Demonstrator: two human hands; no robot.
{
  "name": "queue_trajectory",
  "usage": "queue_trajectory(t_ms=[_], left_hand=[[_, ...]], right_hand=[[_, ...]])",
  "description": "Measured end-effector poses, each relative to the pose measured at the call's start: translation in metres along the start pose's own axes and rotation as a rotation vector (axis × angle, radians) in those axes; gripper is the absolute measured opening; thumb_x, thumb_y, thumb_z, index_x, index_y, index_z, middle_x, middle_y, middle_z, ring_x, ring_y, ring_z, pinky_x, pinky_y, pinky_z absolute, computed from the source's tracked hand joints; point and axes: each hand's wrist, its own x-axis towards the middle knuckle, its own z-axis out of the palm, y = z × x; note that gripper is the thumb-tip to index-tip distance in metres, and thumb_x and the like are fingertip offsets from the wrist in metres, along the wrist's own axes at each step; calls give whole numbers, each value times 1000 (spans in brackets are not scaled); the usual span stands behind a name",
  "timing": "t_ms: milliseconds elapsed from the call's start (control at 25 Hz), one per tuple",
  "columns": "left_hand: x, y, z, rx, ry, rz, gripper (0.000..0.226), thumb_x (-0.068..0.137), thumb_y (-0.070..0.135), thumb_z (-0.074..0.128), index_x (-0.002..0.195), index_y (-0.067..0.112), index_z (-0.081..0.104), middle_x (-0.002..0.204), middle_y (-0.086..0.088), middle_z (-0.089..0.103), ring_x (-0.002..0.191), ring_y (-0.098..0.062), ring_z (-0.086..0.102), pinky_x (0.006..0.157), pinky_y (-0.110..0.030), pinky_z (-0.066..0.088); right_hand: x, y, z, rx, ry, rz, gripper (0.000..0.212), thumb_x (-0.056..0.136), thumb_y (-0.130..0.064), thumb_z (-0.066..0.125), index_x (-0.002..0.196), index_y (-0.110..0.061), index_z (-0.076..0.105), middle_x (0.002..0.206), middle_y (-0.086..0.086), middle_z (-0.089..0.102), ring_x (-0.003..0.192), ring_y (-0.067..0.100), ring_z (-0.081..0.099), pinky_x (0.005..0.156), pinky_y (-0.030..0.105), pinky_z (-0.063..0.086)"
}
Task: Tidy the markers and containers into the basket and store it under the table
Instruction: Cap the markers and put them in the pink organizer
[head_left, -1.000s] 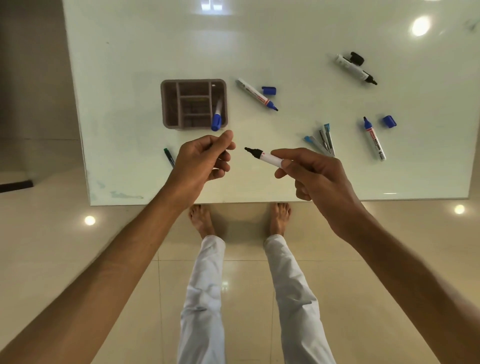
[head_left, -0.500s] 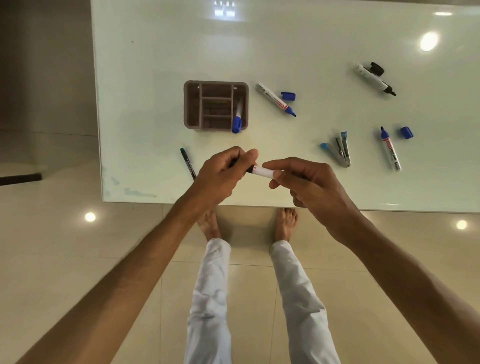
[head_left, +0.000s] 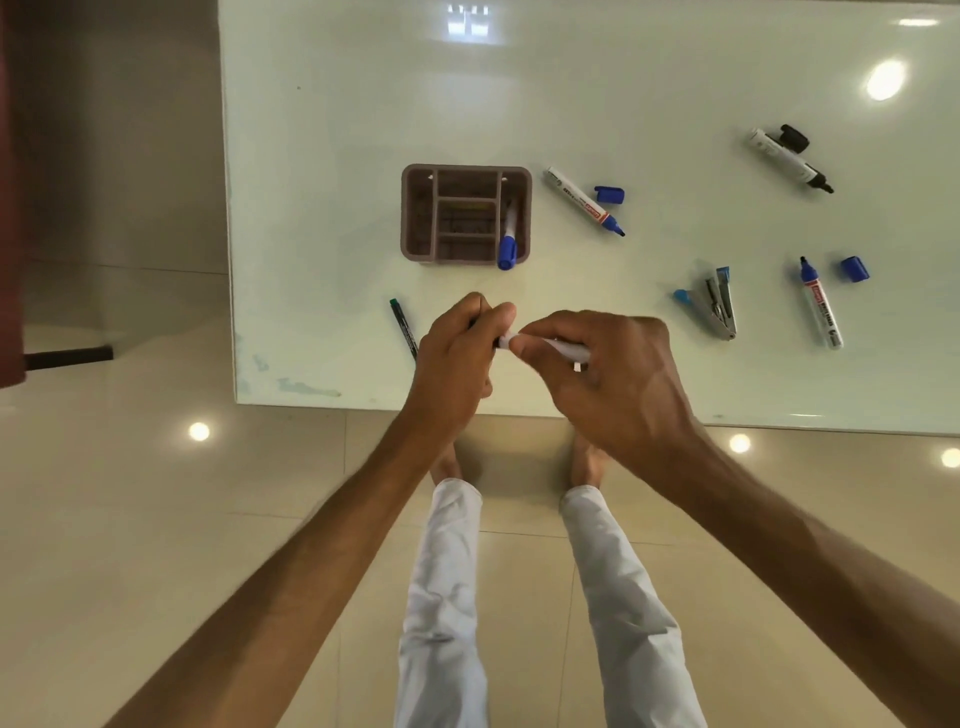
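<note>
Over the glossy pale table (head_left: 322, 218) and tiled floor (head_left: 130, 519), both hands grasping one marker (head_left: 563, 349)

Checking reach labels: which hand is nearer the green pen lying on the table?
Left. The left hand sits right beside the green pen, just to its right; the right hand is farther right, beyond the left hand.

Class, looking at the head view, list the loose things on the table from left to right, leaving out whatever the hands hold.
Green pen → basket → blue marker → stapler → black marker.
</note>
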Motion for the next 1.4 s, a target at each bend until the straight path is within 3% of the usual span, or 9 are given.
queue_trajectory(t_ms=[280,400,480,560,720,880,1080,1280,1400], left_hand=[[27,40,-24,128,-59,136,34,111,25,51,81,11,47,60,9,43,54,-9,37,55,-28,32],[28,49,-47,336,-94,194,34,110,55,35,99,29,55,65,13,56,56,-6,55,60,-24,39],[30,46,-65,319,75,249,46,106,67,23,116,35,54,78,10,69,71,1,67,67,-26,47],[32,32,-86,191,251,234,51,111,60,21,124,26,57,87,5,73,79,2,69,78,-31,49],[32,-11,-124,173,373,124,53,116,50,22,118,19,66,91,0,76,87,-6,71,87,-39,52],[33,-38,-139,173,409,79,54,113,55,24,112,24,69,86,5,76,80,4,70,84,-37,51],[42,-49,-141,113,376,-4,56,110,60,26,107,27,71,81,8,77,82,-2,71,83,-37,53],[47,-60,-146,102,349,-22,52,111,59,31,104,27,72,78,13,77,74,5,70,79,-33,51],[45,-67,-151,88,353,-31,51,109,60,34,99,29,72,78,12,77,74,3,70,78,-33,51]], right_hand=[[34,-14,-6,-64,-28,-48,31,106,-48,59,108,-24,79,69,-18,62,65,0,60,59,23,39],[66,-10,-18,-320,-128,-121,38,103,-55,58,115,-23,75,99,-3,54,98,17,54,81,35,47],[93,-10,-31,-287,-88,-73,34,102,-53,63,109,-21,71,92,-2,61,83,15,57,77,28,52],[114,-15,-37,-76,-10,35,26,101,-43,68,103,-17,70,76,-7,75,58,7,66,54,11,45],[143,-41,-28,1,118,-28,10,96,-23,68,97,-15,72,59,-33,70,59,-4,73,56,3,47],[163,-52,1,-50,83,-68,12,95,-23,68,102,-16,74,81,-12,81,73,17,76,84,37,63],[180,-52,30,-175,-6,1,20,94,-18,61,107,-18,76,93,6,80,83,33,76,82,47,64],[182,-49,30,-138,-15,-69,48,93,-6,59,136,-24,67,97,-2,82,84,24,78,86,44,64],[182,-32,11,-113,129,-39,47,91,-2,57,131,-23,70,95,-2,80,77,20,78,84,31,64]])
